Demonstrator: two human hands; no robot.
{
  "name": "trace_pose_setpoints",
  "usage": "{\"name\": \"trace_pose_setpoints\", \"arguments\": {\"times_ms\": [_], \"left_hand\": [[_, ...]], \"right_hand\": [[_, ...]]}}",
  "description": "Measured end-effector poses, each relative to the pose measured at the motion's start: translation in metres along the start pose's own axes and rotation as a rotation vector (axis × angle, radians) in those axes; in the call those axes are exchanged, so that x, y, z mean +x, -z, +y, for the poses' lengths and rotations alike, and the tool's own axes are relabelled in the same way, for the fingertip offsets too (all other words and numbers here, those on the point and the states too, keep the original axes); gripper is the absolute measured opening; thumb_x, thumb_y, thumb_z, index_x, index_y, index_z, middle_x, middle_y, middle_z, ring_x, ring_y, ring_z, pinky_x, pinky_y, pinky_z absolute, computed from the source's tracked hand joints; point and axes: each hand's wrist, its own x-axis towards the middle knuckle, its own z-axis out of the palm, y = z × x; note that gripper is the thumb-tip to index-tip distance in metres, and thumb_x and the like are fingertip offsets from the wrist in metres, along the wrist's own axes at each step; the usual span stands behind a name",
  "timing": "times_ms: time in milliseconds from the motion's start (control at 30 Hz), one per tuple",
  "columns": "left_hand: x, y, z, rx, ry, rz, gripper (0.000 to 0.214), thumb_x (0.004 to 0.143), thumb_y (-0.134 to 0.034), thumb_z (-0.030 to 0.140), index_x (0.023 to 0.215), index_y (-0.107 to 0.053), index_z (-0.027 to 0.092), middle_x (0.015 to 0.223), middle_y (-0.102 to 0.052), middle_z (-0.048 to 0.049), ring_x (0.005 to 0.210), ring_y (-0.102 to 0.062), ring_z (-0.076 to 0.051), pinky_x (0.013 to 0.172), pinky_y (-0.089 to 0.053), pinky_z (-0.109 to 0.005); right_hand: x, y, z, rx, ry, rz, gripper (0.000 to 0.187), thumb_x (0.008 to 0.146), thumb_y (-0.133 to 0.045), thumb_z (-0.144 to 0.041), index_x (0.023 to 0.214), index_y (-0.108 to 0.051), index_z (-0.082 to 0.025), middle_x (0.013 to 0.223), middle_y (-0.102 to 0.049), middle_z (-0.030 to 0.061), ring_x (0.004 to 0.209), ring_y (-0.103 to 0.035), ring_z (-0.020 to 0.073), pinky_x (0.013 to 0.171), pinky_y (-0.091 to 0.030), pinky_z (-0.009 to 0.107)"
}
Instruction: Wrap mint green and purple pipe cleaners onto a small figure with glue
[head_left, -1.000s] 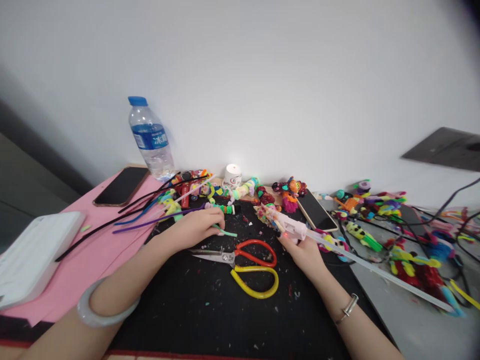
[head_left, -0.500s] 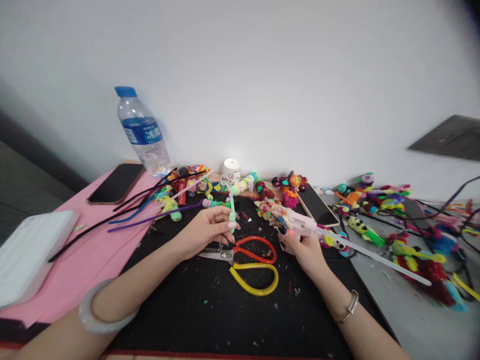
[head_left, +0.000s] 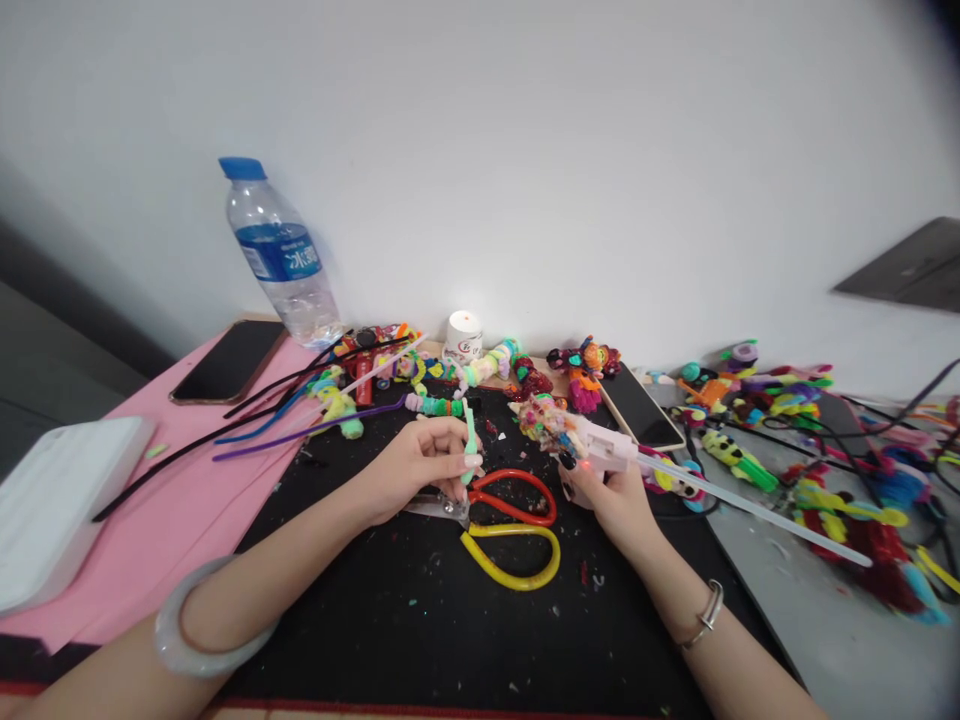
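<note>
Between the thumb and fingers of my left hand (head_left: 427, 460) is a light green pipe cleaner (head_left: 470, 430), held upright. My right hand (head_left: 611, 500) grips a pale pink hot glue gun (head_left: 607, 447) with a red light glowing on it. A long clear glue stick (head_left: 757, 505) sticks out of its back end, and its nozzle is crusted with colourful fuzz. Scissors (head_left: 517, 557) with one red and one yellow handle lie on the black mat (head_left: 375, 620) between my hands, their blades partly hidden behind my left hand.
A water bottle (head_left: 281, 255), a dark phone (head_left: 229, 362) and a white box (head_left: 64, 510) stand on the left, by loose black, blue and purple pipe cleaners (head_left: 307, 432). Along the wall are a paper cup (head_left: 464, 335), several pipe-cleaner figures (head_left: 589, 370) and a second phone (head_left: 641, 410). More figures lie right.
My left hand has shifted slightly right, and the green pipe cleaner in it shows shorter above the fingers. The glue gun stays in my right hand, nearly still. The view has shifted a little.
</note>
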Motion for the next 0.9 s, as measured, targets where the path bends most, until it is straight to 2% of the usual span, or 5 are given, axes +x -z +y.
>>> {"name": "trace_pose_setpoints", "arguments": {"times_ms": [167,267,433,667,900], "left_hand": [[-0.001,-0.0008,0.0012,-0.097,0.045,0.009,0.022,0.075,-0.069,0.023,0.093,-0.058,0.018,0.063,-0.059,0.0039,0.046,-0.058,-0.008,0.047,-0.048,-0.018],[-0.0008,0.0008,0.0011,-0.159,0.069,0.014,0.027,0.078,-0.066,0.024,0.103,-0.058,0.02,0.07,-0.061,0.0023,0.049,-0.057,-0.006,0.049,-0.048,-0.017],[-0.0004,0.0047,-0.0003,-0.192,0.065,0.001,0.02,0.081,-0.062,0.026,0.1,-0.06,0.02,0.076,-0.062,0.0005,0.052,-0.056,-0.005,0.048,-0.046,-0.015],[-0.0014,0.0064,0.0005,-0.143,0.117,-0.056,0.016,0.08,-0.063,0.028,0.092,-0.06,0.018,0.092,-0.068,-0.0065,0.062,-0.062,-0.009,0.052,-0.048,-0.016],[0.0003,0.0046,-0.0022,-0.088,0.094,-0.018,0.017,0.075,-0.068,0.028,0.086,-0.064,0.016,0.095,-0.067,-0.0054,0.077,-0.062,-0.011,0.067,-0.052,-0.021]], "right_hand": [[0.0009,-0.0003,-0.001,0.013,0.035,0.003,0.027,0.073,-0.064,-0.033,0.093,-0.066,-0.016,0.083,-0.07,0.008,0.073,-0.062,0.0213,0.066,-0.052,0.035],[0.001,-0.0007,0.0007,0.009,0.024,0.006,0.025,0.073,-0.063,-0.033,0.091,-0.066,-0.016,0.075,-0.068,0.0064,0.064,-0.059,0.0188,0.059,-0.051,0.032],[0.0007,-0.0008,0.003,0.002,0.011,0.008,0.022,0.073,-0.063,-0.034,0.085,-0.066,-0.016,0.066,-0.064,0.0039,0.057,-0.055,0.0165,0.052,-0.047,0.028],[0.0014,0.001,0.0028,0.008,0.016,0.005,0.024,0.074,-0.063,-0.035,0.09,-0.065,-0.017,0.072,-0.065,0.004,0.058,-0.056,0.0157,0.054,-0.048,0.028],[0.0015,0.0019,0.0065,0.022,0.0,-0.006,0.02,0.075,-0.063,-0.033,0.086,-0.065,-0.017,0.064,-0.063,0.002,0.054,-0.055,0.0149,0.048,-0.047,0.025]]}}
